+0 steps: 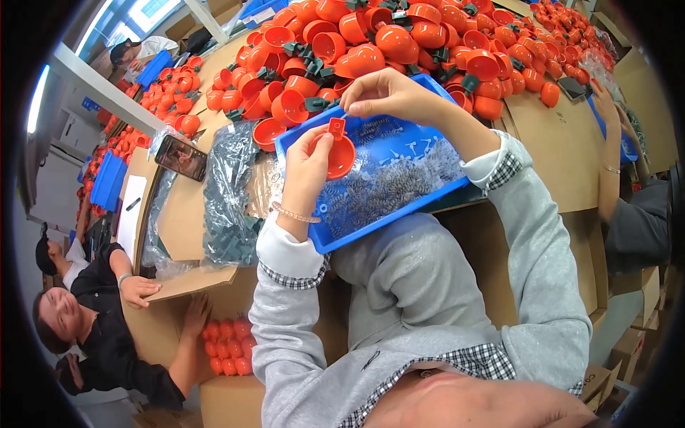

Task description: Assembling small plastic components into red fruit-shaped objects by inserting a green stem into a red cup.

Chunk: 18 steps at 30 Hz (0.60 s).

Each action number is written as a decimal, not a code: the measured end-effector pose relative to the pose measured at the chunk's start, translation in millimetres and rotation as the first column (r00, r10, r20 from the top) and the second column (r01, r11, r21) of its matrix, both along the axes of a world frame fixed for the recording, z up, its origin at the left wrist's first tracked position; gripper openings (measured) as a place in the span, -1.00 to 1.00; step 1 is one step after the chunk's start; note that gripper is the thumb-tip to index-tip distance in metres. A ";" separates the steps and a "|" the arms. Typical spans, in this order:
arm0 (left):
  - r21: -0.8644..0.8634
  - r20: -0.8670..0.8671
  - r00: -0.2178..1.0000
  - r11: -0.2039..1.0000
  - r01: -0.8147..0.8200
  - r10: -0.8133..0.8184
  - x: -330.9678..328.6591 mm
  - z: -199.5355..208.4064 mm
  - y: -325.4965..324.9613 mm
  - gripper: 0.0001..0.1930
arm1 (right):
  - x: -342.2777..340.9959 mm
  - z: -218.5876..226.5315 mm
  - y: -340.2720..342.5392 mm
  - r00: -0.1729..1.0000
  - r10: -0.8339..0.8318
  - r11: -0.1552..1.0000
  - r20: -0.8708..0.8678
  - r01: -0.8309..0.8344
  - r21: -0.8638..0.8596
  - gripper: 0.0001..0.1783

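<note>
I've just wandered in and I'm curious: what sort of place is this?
Probably an assembly workshop, judging by the heaped orange-red cup-shaped parts, the blue tray of springs and small pale pieces, and the other people nearby.

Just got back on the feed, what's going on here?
The person's left hand holds a red cup-shaped part by its tab, over the edge of a blue tray. The right hand, just above the tab, pinches a small pale piece, too small to identify. The tray holds metal springs and clear plastic bits. More red parts are heaped beyond it.
</note>
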<state>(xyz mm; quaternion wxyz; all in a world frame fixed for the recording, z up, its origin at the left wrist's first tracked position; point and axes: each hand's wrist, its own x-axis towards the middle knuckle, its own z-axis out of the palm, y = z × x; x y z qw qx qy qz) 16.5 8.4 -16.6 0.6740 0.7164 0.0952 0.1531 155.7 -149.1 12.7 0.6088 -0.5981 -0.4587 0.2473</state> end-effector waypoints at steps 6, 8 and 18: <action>0.227 0.069 0.997 0.972 -0.057 0.043 5.3 -2.7 -4.7 -0.76 | 1.7 -14.9 6.2 0.972 0.014 1.000 0.234 -0.010 -0.019 -0.78; 0.263 0.055 0.998 0.963 -0.052 0.039 5.5 -2.2 -6.4 -0.76 | 3.6 -17.2 7.8 0.976 -0.015 1.000 0.215 0.015 0.002 -0.79; 0.395 0.076 0.995 0.915 -0.084 0.058 4.5 -4.7 -4.0 -0.76 | 0.9 -18.0 9.2 0.968 -0.015 1.000 0.251 0.019 -0.016 -0.80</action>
